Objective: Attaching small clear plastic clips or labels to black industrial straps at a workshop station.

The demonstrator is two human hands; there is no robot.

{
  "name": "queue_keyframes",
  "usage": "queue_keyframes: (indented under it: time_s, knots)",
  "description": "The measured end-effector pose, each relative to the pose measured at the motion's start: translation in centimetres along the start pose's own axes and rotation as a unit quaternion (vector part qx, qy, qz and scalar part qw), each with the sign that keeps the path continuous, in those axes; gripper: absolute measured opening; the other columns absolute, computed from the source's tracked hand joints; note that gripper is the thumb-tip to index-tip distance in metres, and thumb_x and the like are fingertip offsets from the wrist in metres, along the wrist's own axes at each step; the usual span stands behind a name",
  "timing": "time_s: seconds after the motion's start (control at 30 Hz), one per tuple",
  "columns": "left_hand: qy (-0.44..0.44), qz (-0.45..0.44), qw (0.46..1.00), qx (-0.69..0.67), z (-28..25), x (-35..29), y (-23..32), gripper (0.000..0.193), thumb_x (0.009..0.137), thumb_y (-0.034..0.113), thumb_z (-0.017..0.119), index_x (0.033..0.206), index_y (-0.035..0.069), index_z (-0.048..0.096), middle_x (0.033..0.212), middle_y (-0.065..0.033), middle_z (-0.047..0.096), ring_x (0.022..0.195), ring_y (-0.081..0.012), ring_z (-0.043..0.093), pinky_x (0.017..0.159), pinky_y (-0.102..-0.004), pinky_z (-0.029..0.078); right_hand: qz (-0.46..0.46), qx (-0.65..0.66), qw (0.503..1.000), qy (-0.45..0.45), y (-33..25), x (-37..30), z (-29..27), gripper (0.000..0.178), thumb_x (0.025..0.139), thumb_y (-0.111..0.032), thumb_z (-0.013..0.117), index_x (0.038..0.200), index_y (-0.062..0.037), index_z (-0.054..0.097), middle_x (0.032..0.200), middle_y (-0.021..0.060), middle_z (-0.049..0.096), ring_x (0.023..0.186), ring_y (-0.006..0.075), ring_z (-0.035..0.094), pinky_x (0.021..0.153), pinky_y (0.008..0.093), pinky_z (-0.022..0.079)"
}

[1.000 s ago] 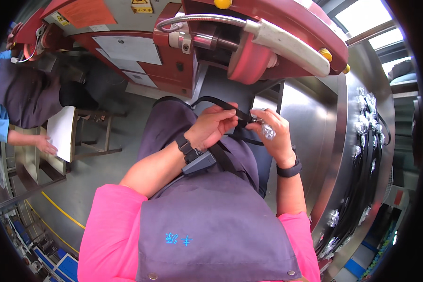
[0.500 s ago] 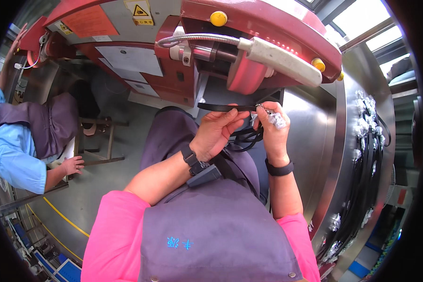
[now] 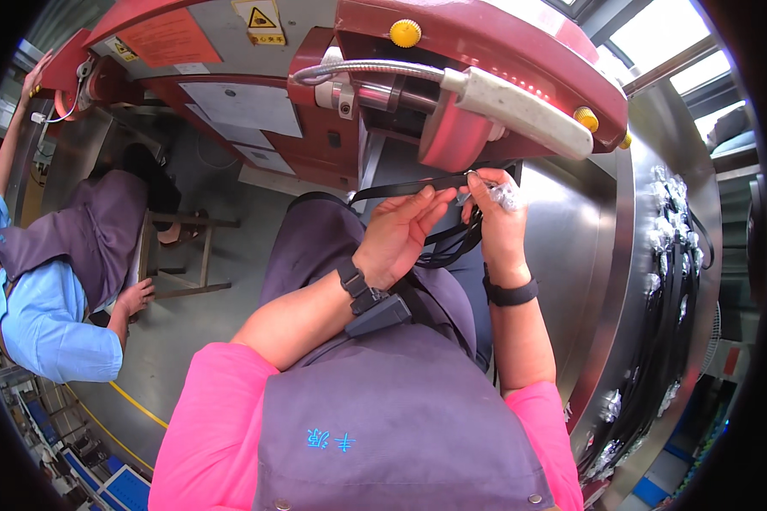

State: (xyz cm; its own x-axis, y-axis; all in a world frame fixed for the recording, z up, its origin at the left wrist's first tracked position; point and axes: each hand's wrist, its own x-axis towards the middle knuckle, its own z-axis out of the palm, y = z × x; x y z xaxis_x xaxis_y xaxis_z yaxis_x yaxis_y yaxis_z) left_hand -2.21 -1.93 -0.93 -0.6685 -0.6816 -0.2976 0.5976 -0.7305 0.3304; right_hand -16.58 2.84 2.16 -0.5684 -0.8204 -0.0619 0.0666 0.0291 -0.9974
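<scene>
A narrow black belt [image 3: 392,189] stretches across between my hands in front of the red machine. My left hand [image 3: 400,234] pinches it between thumb and fingers near the middle of the visible stretch. My right hand [image 3: 501,234] is closed round its other end, where clear plastic wrap [image 3: 509,198] bunches up, seemingly over a buckle that my fingers mostly hide. More of the black strap hangs in loops [image 3: 452,249] below, between my hands and over my lap. Just above my hands sits a pinkish-red wheel [image 3: 450,136] on the machine's shaft.
A pale lamp-like housing [image 3: 528,111] on a metal hose juts over the wheel. To the right, a metal ledge [image 3: 626,298] carries several black belts [image 3: 669,298] with plastic-wrapped ends. On the left, a co-worker in blue [image 3: 55,307] sits by a stool [image 3: 204,255] at another machine.
The belt has shifted in my hands, and its left stretch now reaches farther down-left. My right hand has risen slightly. The co-worker has leaned and moved an arm.
</scene>
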Motion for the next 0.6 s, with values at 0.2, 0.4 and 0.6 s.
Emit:
queue_keyframes:
  time_s: [0.2,0.4,0.6]
  knots:
    - [0.001,0.005,1.000,-0.020,-0.17,0.21,-0.05,0.013,0.093,0.005,0.058,0.095,-0.004,0.066,0.105,-0.0163,0.067,0.105,-0.0224,0.064,0.090,-0.0250,0.054,0.018,0.007,1.000,-0.004,-0.17,0.41,0.04,0.015,0.089,-0.009,0.066,0.097,0.0018,0.059,0.077,0.0101,0.066,0.051,0.0102,0.055,0.047,0.0237,0.042]
    - [-0.002,0.007,1.000,-0.023,-0.33,0.33,0.01,0.013,0.093,0.005,0.058,0.096,-0.004,0.066,0.105,-0.0162,0.067,0.106,-0.0223,0.064,0.090,-0.0247,0.054,0.025,0.012,1.000,-0.011,0.02,0.82,0.03,0.016,0.088,-0.009,0.067,0.097,0.0024,0.059,0.077,0.0104,0.066,0.050,0.0111,0.054,0.047,0.0242,0.042]
    - [0.002,0.007,1.000,-0.021,-0.23,0.39,0.02,0.013,0.093,0.005,0.058,0.097,-0.005,0.066,0.106,-0.0169,0.067,0.106,-0.0221,0.064,0.091,-0.0241,0.054,0.032,0.013,0.999,-0.008,0.08,0.93,0.03,0.016,0.088,-0.009,0.066,0.098,0.0017,0.059,0.078,0.0103,0.066,0.051,0.0115,0.054,0.047,0.0244,0.042]
